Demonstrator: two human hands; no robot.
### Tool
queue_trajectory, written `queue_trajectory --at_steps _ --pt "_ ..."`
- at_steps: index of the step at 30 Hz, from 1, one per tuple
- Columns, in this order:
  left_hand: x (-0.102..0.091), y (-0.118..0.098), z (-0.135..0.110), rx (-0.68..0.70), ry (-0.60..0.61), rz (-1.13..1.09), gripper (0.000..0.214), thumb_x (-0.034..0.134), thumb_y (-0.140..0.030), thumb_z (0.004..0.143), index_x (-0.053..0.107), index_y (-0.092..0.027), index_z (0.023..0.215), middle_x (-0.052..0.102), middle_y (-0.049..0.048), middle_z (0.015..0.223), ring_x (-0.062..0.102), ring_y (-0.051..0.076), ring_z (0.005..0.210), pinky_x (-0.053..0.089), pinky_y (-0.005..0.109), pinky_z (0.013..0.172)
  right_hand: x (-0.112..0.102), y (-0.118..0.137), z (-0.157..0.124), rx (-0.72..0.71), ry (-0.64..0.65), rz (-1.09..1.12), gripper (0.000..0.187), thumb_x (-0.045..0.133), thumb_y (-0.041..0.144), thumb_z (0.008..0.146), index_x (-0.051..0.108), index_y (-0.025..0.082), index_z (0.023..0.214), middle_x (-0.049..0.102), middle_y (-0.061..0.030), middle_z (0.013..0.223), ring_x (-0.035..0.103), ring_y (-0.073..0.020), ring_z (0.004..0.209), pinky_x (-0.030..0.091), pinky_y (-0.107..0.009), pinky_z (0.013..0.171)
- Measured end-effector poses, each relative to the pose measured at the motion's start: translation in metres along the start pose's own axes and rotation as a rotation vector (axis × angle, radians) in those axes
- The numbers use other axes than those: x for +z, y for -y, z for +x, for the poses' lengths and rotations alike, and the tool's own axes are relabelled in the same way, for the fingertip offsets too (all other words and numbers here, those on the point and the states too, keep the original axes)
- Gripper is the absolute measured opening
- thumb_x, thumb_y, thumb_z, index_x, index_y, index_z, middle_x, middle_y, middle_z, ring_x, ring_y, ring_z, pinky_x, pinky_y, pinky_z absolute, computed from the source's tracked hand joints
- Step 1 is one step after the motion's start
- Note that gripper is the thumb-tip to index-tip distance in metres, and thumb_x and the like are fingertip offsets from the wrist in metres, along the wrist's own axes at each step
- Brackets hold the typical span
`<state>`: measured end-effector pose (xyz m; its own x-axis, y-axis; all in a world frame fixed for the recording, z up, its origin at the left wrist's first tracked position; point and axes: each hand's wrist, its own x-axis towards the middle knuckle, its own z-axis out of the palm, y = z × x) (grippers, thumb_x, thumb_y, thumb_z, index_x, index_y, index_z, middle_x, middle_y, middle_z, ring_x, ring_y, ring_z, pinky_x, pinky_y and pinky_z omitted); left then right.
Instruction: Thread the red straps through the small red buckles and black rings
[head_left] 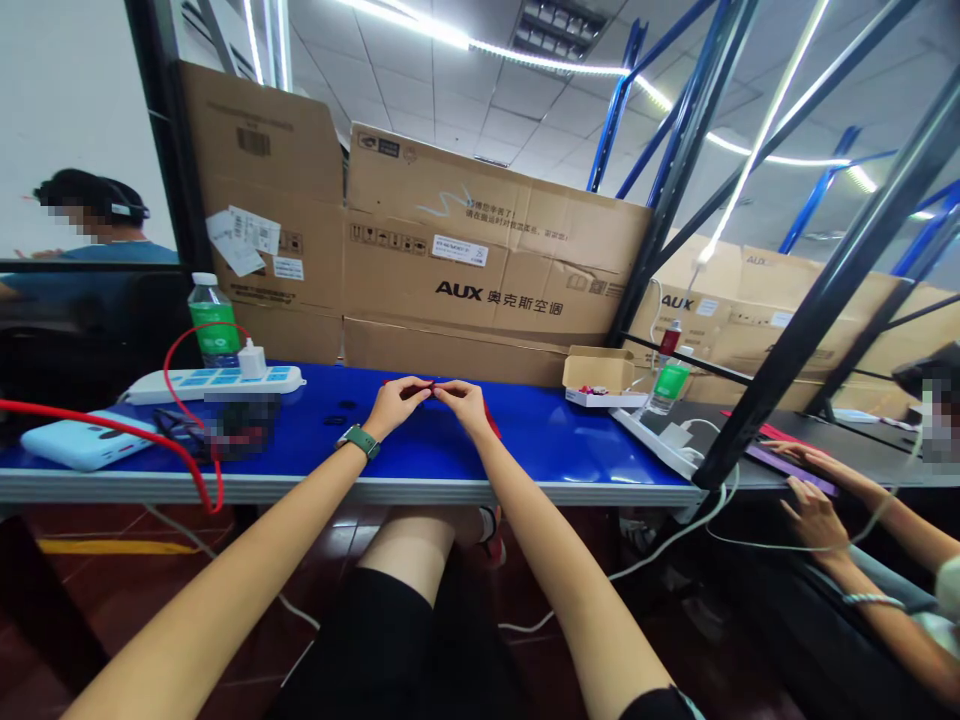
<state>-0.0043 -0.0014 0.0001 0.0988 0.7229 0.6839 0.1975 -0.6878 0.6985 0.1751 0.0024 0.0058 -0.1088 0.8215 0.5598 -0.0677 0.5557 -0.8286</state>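
Note:
Both my hands meet over the middle of the blue tabletop (585, 445), fingertips almost touching. My left hand (396, 405), with a green-strapped watch (360, 440) on the wrist, pinches a small dark red piece (432, 389). From the other side my right hand (463, 403) pinches the same piece between thumb and fingers. The piece is too small and too covered by fingers to tell its kind. More red material (492, 420) shows beside my right hand, mostly hidden behind it. Small black bits (335, 420) lie left of my left wrist.
At left are a power strip (217, 383) with a charger, a green-labelled bottle (213, 320), a light blue power bank (86, 440) and a red cable (187, 460). An open small box (600, 385) stands back right. Cardboard (487, 270) walls the back. A co-worker's hands (817, 510) are at right.

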Motion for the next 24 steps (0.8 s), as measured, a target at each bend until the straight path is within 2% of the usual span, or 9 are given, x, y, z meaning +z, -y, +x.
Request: queue_trajectory --at_steps 5,9,14,18,21,24 --pt "0.001 0.0 -0.001 -0.037 0.044 -0.107 0.043 0.077 -0.055 0.074 0.072 -0.015 0.09 0.075 0.0143 0.108 0.072 0.028 0.096 0.057 0.044 0.091 -0.005 -0.006 0.002 0.017 -0.001 -0.066 0.034 0.084 0.047 0.062 0.078 0.018 0.078 0.077 -0.0063 0.084 0.072 -0.025 0.083 0.056 -0.035 0.082" --pt "0.001 -0.001 -0.001 -0.042 0.061 -0.106 0.045 0.08 -0.055 0.071 0.071 -0.015 0.089 0.076 0.0142 0.106 0.072 0.029 0.096 0.056 0.047 0.094 -0.008 -0.012 0.005 0.007 0.006 -0.11 0.031 0.083 0.045 0.064 0.079 0.019 0.08 0.078 -0.0062 0.083 0.072 -0.0252 0.083 0.056 -0.036 0.083" --pt "0.001 -0.002 -0.001 -0.031 0.046 -0.082 0.045 0.084 -0.053 0.065 0.068 -0.016 0.088 0.077 0.0113 0.098 0.073 0.027 0.091 0.057 0.046 0.093 -0.004 -0.008 0.004 0.066 0.008 0.081 0.044 0.088 0.039 0.057 0.075 0.017 0.092 0.078 -0.0067 0.087 0.073 -0.0234 0.084 0.056 -0.035 0.084" --pt "0.0 -0.005 -0.003 -0.009 0.051 -0.049 0.045 0.085 -0.051 0.064 0.069 -0.017 0.088 0.077 0.0097 0.098 0.073 0.026 0.09 0.057 0.044 0.093 -0.003 -0.003 0.002 0.122 0.02 0.127 0.046 0.09 0.038 0.054 0.073 0.015 0.091 0.077 -0.0081 0.087 0.073 -0.0224 0.084 0.056 -0.035 0.085" --pt "0.0 -0.009 -0.003 0.016 0.049 -0.009 0.043 0.083 -0.051 0.067 0.071 -0.018 0.091 0.077 0.0092 0.099 0.072 0.026 0.091 0.057 0.042 0.092 -0.004 -0.005 0.002 0.138 0.009 0.124 0.046 0.089 0.041 0.055 0.072 0.015 0.09 0.077 -0.0078 0.086 0.072 -0.021 0.082 0.056 -0.032 0.08" --pt "-0.001 -0.011 -0.001 0.024 0.038 0.041 0.039 0.067 -0.054 0.082 0.075 -0.018 0.094 0.077 0.0095 0.102 0.072 0.026 0.094 0.056 0.04 0.092 -0.004 -0.009 0.003 0.156 -0.022 0.123 0.048 0.088 0.043 0.057 0.071 0.016 0.092 0.076 -0.0064 0.084 0.071 -0.0195 0.079 0.055 -0.029 0.071"
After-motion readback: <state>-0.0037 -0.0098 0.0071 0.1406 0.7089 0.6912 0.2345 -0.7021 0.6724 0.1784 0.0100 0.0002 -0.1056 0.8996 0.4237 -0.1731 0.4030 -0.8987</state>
